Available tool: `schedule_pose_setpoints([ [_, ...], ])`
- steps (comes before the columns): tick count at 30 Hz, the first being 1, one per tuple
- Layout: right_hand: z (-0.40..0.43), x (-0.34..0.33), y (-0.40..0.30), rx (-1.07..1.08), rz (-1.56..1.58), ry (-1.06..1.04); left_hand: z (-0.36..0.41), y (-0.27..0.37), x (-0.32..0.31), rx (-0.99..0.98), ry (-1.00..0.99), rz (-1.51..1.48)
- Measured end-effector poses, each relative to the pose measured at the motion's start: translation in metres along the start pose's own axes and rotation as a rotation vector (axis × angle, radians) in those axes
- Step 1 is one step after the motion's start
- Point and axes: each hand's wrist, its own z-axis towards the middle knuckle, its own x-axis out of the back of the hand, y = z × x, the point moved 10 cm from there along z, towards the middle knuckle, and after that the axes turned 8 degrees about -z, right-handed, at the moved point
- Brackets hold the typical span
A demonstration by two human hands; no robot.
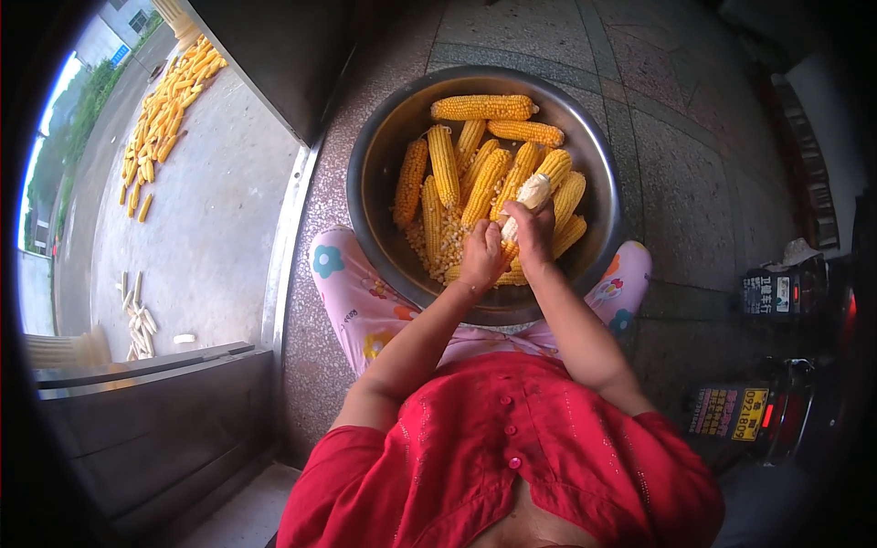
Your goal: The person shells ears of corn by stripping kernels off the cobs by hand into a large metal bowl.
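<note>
Between my knees stands a wide metal basin (375, 257) with several ears of yellow corn (487, 183) in it. Loose kernels (452, 241) lie among them at the near left. My right hand (535, 236) grips a partly shelled corn cob (534, 192), tilted over the ears. Its upper part is bare and whitish, while yellow kernels still sit at the lower end. My left hand (482, 254) is closed against that lower end, with its fingers curled on the kernels. My fingers hide part of the cob.
Beyond a doorway on the left, a heap of corn ears (164, 113) lies on the concrete. Stripped cobs (141, 327) are piled nearer the door panel (157, 404). Two parked vehicles (788, 411) bearing plates and writing stand at the right on the stone-patterned floor (685, 171).
</note>
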Motion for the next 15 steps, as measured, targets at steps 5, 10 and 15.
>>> schedule_pose_setpoints([
  [5, 0.004, -0.002, 0.016, -0.102, 0.133, -0.011, 0.003, -0.010, 0.004, 0.093, 0.022, 0.003],
  [10, 0.006, -0.003, 0.033, -0.168, 0.153, -0.103, 0.005, -0.002, -0.008, -0.280, -0.061, 0.351],
  [15, -0.019, -0.024, 0.015, -0.127, 0.090, -0.195, 0.019, -0.141, -0.014, 0.345, -0.181, 0.022],
])
